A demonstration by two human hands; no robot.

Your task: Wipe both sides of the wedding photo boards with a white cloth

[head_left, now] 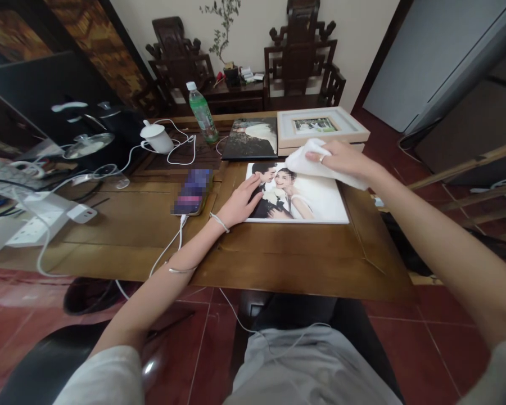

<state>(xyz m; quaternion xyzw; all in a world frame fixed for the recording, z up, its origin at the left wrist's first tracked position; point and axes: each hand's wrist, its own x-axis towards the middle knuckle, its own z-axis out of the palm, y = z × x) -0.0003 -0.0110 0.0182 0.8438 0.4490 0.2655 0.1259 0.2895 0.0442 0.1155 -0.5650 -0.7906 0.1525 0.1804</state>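
A wedding photo panel (320,205) lies flat on the wooden table (278,259), showing a couple in a suit and a white dress. My left hand (241,201) rests on its left edge, fingers stretched out and holding nothing. Over the panel's upper right part, my right hand (343,160) grips a white cloth (306,160), which covers the panel's top edge there. The cloth hides some of the picture, and its lower end hangs past the right side of my hand. Left of my left hand lies a phone (193,192) with a charging cable plugged in.
Behind the panel are a dark photo panel (251,138) and a white framed picture (349,126) on a box. A green bottle (203,115), a lidded white cup (157,138) and a glass (117,177) stand leftward. A power strip (46,216) with cables sits at far left.
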